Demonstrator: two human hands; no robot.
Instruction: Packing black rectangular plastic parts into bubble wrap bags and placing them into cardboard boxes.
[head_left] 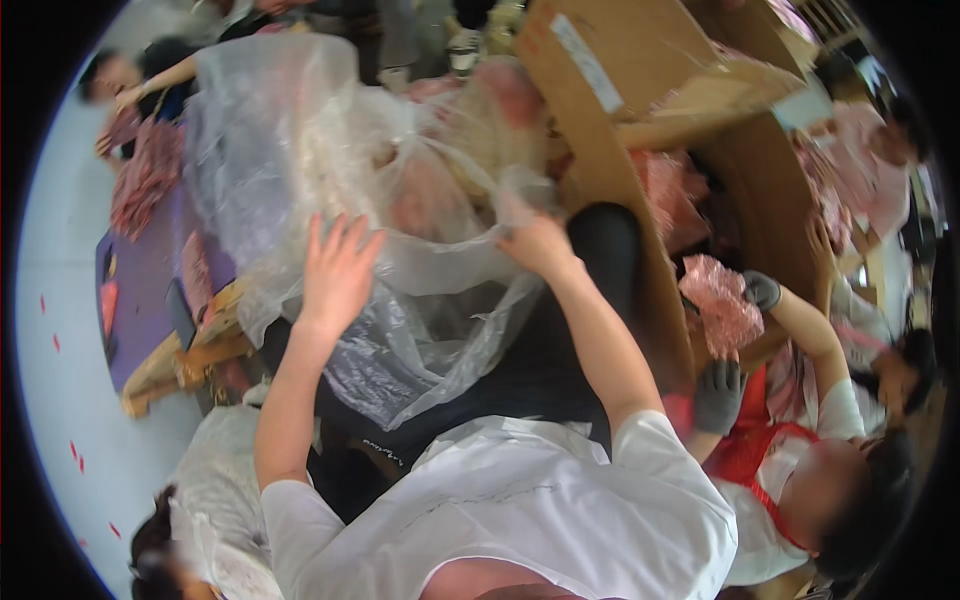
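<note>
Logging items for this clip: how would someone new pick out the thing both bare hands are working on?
Start at the big cardboard box at top centre. Just left of it billows a large clear plastic bag; the left hand lies spread on it and the right hand pinches its edge. Nothing else nearby is see-through.

Pale floor [60, 400], scattered red scraps [76, 455]; purple mat [150, 290] on it, bearing pink-red bundles [145, 180].
</note>
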